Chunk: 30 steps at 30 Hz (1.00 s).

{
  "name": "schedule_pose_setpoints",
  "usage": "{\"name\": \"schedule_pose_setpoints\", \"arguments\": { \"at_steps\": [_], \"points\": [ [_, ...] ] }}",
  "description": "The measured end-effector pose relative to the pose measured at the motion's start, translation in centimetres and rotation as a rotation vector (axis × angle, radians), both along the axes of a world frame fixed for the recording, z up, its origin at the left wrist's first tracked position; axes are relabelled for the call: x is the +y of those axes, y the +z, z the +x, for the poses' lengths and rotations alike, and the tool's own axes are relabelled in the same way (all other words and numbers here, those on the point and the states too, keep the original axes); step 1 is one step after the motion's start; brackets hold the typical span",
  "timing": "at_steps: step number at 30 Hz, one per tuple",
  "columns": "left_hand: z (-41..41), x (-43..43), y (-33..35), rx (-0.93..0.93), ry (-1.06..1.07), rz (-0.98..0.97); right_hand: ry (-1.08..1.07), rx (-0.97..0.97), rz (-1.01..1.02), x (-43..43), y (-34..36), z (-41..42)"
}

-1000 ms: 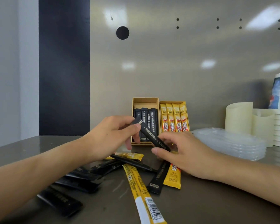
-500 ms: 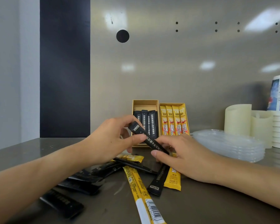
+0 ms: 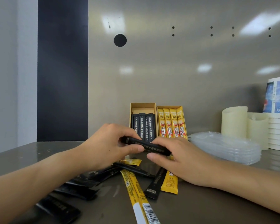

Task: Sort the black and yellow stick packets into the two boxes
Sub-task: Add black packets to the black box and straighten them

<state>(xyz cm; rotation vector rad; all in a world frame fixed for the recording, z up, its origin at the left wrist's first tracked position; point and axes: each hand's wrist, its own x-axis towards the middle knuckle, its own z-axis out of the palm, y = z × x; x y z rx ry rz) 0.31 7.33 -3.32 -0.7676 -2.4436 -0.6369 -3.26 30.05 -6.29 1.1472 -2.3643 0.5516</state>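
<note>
Both hands hold one black stick packet almost level, just in front of the boxes. My left hand pinches its left end and my right hand grips its right end. Behind stand two open cardboard boxes: the left box holds black packets, the right box holds yellow packets. Loose black packets and yellow packets lie scattered on the counter below my hands.
A stack of clear plastic lids lies right of the boxes. Cream cylinders and stacked paper cups stand at the far right. The metal back wall rises close behind the boxes.
The held black packet has tilted from a diagonal to nearly level, and my hands have closed in on its two ends nearer the boxes.
</note>
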Motion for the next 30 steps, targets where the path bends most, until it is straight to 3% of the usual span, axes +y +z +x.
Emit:
{"name": "schedule_pose_setpoints", "arguments": {
  "at_steps": [13,19,25,30],
  "points": [
    [-0.3,-0.3,-0.2,0.125,-0.006,-0.11,0.031,0.017,-0.216,0.1,0.3,0.1],
    [-0.4,-0.4,-0.1,0.17,0.04,-0.184,0.132,-0.126,-0.395,0.0,0.9,0.5],
    [-0.5,0.1,-0.2,0.088,0.092,-0.057,0.165,-0.366,-0.449,-0.1,1.0,0.6],
    [-1.0,-0.4,-0.3,0.001,0.118,0.042,0.062,-0.399,-0.409,0.1,0.9,0.0]
  ]
}}
